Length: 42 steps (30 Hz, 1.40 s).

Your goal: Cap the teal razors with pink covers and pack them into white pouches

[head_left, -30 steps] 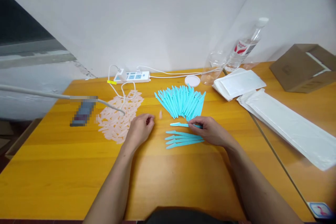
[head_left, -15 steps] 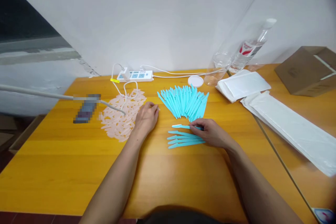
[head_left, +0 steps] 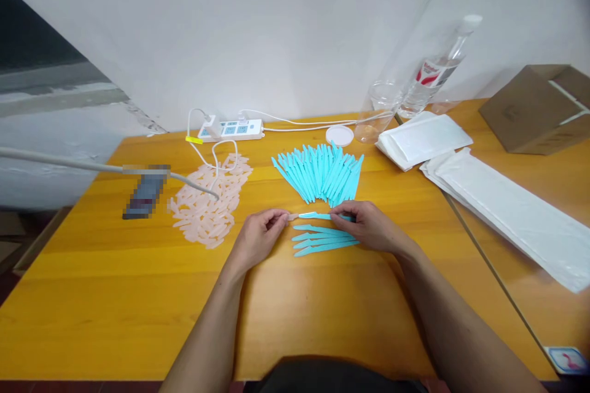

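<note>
My left hand point(head_left: 262, 234) pinches a small pale pink blade cover point(head_left: 293, 217) between thumb and fingers. Its tip is close to the blade end of a blue eyebrow razor point(head_left: 318, 215); whether they touch I cannot tell. My right hand point(head_left: 371, 226) is closed on that razor's handle, the bright blade pointing left. Just below lie several blue razors in a row point(head_left: 322, 239), their right ends partly under my right hand. Beyond my hands a fanned pile of blue razors point(head_left: 318, 172) covers the table. Left of my left hand spreads a heap of pink covers point(head_left: 207, 209).
A white power strip point(head_left: 237, 129) with cables sits against the wall. A grey cable point(head_left: 92, 164) crosses above a pixelated phone point(head_left: 146, 192). Behind the razors are a round lid point(head_left: 340, 135), clear container point(head_left: 373, 116) and water bottle point(head_left: 431, 77). White packets point(head_left: 502, 209) and a cardboard box point(head_left: 530, 110) stand right.
My left hand has moved right and toward me from beside the pink heap, bringing a blade cover to the razor's blade end. The right hand still holds the razor. The view has shifted slightly.
</note>
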Available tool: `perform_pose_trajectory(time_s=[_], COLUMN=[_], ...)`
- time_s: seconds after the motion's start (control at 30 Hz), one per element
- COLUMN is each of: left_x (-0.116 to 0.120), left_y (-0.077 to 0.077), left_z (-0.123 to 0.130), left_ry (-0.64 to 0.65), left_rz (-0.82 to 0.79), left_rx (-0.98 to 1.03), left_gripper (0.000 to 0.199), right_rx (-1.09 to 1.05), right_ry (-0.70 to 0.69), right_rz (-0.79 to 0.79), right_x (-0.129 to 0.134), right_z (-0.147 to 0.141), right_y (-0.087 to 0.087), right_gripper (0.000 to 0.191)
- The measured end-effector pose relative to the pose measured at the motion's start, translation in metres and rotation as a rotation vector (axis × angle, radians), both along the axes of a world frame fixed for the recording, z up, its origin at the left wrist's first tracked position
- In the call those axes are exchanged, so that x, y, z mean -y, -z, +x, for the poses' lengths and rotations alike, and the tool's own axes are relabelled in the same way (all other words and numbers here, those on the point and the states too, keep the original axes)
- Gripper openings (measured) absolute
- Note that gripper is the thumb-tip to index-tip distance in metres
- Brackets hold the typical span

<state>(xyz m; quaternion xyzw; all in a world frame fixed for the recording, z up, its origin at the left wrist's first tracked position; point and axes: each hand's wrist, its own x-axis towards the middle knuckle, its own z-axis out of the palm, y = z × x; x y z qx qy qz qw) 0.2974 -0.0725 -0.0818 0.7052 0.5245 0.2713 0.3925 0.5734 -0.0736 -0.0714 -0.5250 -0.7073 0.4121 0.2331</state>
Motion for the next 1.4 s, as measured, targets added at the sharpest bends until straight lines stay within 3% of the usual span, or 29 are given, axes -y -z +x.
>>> perform_pose_trajectory(time_s=[0.43,0.63,0.87,1.03,1.27,1.4], left_x=[-0.001,-0.003,0.003,-0.004,-0.004,0.014], left_y=[-0.006,-0.006,-0.004,-0.001,0.004,0.001], left_z=[0.019,0.006,0.017,0.027,0.014,0.021], left_ry=[-0.002,-0.059,-0.009,0.07,0.137,0.327], left_rz=[0.006,-0.031,0.003,0.116,0.374,0.394], left_rx=[0.069,0.108,0.074,-0.064,-0.274,-0.353], left_gripper=[0.031,0.033,0.031,0.028,0.025,0.055], right_rx=[-0.028,-0.027,-0.008,0.097,0.263,0.233], right_ry=[-0.038,0.004,-0.041,-0.051,-0.065,0.086], right_rz=[0.031,0.032,0.067,0.161,0.266,0.254], right_x=[0.002,0.002,0.003,0.005,0.008,0.005], right_z=[-0.004,-0.001,-0.006,-0.012,-0.017,-0.008], right_y=[-0.005,-0.005,-0.005,-0.001,-0.001,-0.004], right_gripper=[0.032,0.034,0.033,0.03,0.038,0.03])
